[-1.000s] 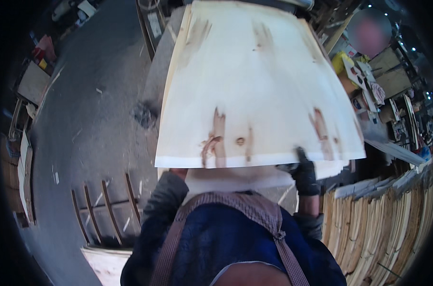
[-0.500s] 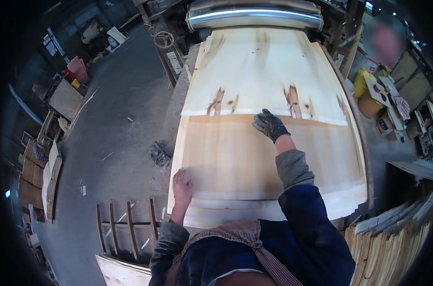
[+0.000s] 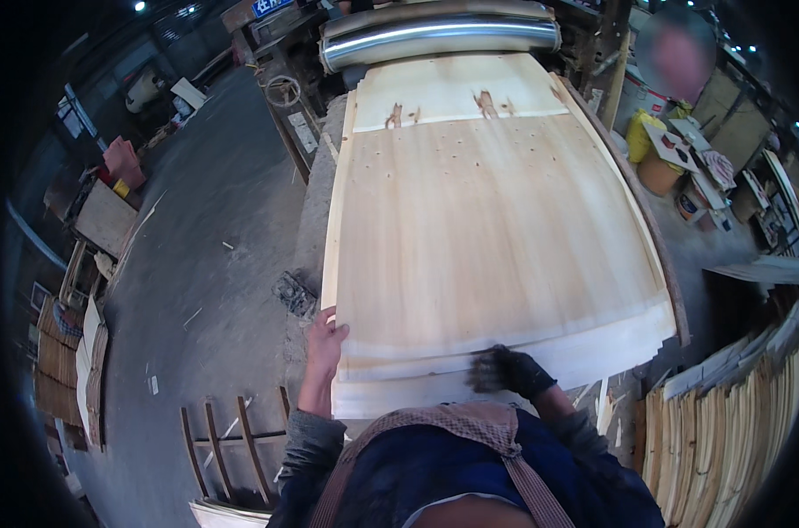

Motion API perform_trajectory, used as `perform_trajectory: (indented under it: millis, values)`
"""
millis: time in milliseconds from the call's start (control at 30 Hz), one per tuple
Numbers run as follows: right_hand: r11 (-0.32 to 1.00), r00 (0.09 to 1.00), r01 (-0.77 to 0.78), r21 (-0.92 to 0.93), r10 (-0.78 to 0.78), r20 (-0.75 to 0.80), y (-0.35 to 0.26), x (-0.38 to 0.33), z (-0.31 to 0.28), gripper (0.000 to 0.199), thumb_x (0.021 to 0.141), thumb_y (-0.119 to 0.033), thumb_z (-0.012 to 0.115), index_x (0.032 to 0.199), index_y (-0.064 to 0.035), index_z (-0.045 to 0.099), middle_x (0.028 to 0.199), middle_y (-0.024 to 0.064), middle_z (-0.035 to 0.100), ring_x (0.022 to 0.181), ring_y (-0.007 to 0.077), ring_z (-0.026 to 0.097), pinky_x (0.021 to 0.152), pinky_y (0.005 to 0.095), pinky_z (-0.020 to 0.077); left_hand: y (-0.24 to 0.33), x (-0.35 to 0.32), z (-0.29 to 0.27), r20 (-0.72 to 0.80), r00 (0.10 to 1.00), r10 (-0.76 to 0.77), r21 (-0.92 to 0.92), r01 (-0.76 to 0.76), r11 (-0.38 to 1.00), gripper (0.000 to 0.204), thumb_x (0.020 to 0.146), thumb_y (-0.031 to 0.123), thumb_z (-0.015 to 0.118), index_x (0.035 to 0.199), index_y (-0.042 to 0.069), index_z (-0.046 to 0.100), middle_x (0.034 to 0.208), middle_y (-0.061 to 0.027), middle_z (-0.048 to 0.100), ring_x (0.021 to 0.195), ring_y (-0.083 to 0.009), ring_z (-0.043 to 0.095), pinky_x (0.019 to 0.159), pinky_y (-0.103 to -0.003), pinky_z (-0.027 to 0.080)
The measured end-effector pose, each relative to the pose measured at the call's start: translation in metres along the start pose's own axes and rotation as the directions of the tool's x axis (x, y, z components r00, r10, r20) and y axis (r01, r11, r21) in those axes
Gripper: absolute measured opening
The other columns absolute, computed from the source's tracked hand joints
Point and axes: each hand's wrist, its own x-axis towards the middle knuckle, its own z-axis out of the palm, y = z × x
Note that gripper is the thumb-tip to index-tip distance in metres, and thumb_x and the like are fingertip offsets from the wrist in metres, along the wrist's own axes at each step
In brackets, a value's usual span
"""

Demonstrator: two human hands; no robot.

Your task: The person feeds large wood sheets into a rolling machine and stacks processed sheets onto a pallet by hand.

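My bare left hand point(image 3: 325, 339) gripped the pale thin wood veneer sheet's point(image 3: 492, 238) near-left corner; gloved right hand point(image 3: 505, 371) lay flat on its near edge, sheet running away ahead.

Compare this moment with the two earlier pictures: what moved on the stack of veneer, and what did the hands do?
The top veneer sheet, lifted toward the camera a second ago, now lies flat on the stack. The gloved right hand came back from mid-sheet to the near edge. The bare left hand stays at the near left corner, fingers on the sheet edge. The roller machine and the wooden rack on the floor are unchanged.
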Motion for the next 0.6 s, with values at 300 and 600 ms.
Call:
perform_trajectory:
  millis: [300,600]
  values:
    - [0.838,0.788,0.543,0.061,-0.483,-0.381,0.013,-0.041,0.020,0.023,0.086,-0.031,0.046,0.093,-0.0087,0.051,0.063,0.0032,0.047,0.062,0.0199,0.053,0.070,0.0436,0.0496,0.064,-0.021,-0.004,0.101,0.995,0.020,-0.282,0.009,0.959,0.036,0.074,-0.007,0.050,0.110,-0.002,0.046,0.089,-0.0133,0.061,0.080,-0.0162,0.058,0.072,-0.025,0.045]
    - [0.875,0.844,0.453,-0.173,-0.483,-0.234,-0.024,0.002,0.003,0.021,0.084,-0.028,0.051,0.083,-0.0065,0.052,0.055,0.0073,0.050,0.052,0.0237,0.053,0.065,0.0453,0.0499,0.007,-0.002,-0.025,-0.010,1.000,-0.029,-0.290,0.025,0.957,0.040,0.077,-0.003,0.050,0.116,-0.003,0.042,0.104,-0.0151,0.055,0.089,-0.0186,0.057,0.074,-0.028,0.046]
